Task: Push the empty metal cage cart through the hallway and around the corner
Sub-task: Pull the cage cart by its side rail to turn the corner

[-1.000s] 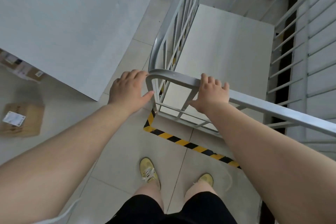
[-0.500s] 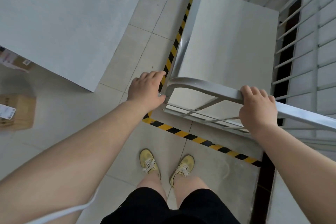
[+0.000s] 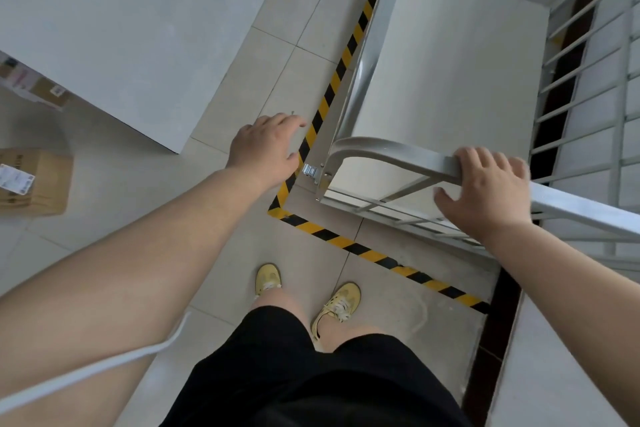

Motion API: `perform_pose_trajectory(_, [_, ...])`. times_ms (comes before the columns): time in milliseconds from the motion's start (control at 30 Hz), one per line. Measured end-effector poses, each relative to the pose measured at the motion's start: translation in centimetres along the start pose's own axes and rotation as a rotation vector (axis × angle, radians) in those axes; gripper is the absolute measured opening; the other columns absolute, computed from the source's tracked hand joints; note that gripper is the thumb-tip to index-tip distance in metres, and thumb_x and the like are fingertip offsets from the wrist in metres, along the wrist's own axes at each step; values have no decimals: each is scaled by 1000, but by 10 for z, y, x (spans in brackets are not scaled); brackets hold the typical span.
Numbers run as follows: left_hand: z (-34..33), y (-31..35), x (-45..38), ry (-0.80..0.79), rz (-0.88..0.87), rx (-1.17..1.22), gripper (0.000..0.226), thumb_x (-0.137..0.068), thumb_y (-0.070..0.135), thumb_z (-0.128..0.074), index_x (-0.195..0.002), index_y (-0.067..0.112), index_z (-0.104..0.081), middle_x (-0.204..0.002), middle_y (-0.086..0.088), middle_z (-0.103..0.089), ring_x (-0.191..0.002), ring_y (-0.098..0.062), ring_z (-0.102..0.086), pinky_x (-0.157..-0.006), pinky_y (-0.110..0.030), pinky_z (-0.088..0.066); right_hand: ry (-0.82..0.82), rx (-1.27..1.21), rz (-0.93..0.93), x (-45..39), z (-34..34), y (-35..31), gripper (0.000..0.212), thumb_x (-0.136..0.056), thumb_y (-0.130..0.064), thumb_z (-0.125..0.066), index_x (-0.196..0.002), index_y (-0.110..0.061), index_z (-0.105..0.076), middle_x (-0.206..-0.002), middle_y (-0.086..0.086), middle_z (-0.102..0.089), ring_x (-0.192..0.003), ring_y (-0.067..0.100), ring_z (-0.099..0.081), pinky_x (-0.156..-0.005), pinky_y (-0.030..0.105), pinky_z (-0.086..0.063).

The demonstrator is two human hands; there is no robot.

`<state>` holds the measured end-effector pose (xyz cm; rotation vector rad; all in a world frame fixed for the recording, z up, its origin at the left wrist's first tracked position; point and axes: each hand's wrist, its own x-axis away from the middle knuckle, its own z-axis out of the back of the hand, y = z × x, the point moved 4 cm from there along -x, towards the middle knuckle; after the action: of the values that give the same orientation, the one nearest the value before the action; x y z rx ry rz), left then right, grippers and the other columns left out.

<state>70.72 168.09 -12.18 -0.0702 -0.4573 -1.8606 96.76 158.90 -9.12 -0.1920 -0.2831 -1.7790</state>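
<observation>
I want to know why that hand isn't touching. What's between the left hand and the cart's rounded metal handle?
In the head view, between the open left hand and the rounded metal handle lie the yellow-and-black floor tape and a small metal latch.

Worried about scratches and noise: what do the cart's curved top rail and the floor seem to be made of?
The silvery curved top rail looks like brushed or galvanised metal, with soft streaked highlights. The pale floor appears to be glazed tile, with thin grout lines and a dull sheen.
</observation>
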Motion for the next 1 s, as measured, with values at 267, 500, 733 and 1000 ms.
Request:
perform_pose_trajectory(267, [28, -21, -42, 33, -139, -36, 49, -90, 23, -56, -137, 20, -42, -139, -2, -51, -124, -26, -49, -94, -39, -44, 46, -360, -32, -52, 37, -122, 64, -87, -54, -52, -134, -14, -38, -131, 4, -51, -122, 25, -48, -102, 38, -34])
perform_pose_trajectory(500, [60, -57, -97, -53, -372, -75, 50, -89, 23, -56, -137, 20, -42, -139, -2, -51, -123, -27, -49, -94, -41, -45, 16, -486, -451, -92, 41, -157, 65, -86, -26, -61, -140, -13, -27, -135, 4, -44, -123, 28, -47, -91, 36, -37])
perform_pose_trajectory(733, [84, -35, -147, -73, -592, -67, 51, -88, 24, -56, -137, 20, -42, -139, -2, -50, -125, -26, -48, -93, -42, -45, -48, -484, -636, -108, 51, -158, 85, -88, -30, -60, -151, -9, -7, -150, 7, -30, -137, 28, -33, -105, 41, -33])
perform_pose_trajectory(1000, [101, 8, -175, -59, -814, -124, 57, -88, 24, -56, -141, 19, -36, -147, -2, -39, -135, -26, -35, -103, -42, -37, -106, -526, -713, -128, 56, -157, 49, -90, -29, -56, -129, -9, -35, -133, 9, -46, -122, 31, -47, -88, 36, -36])
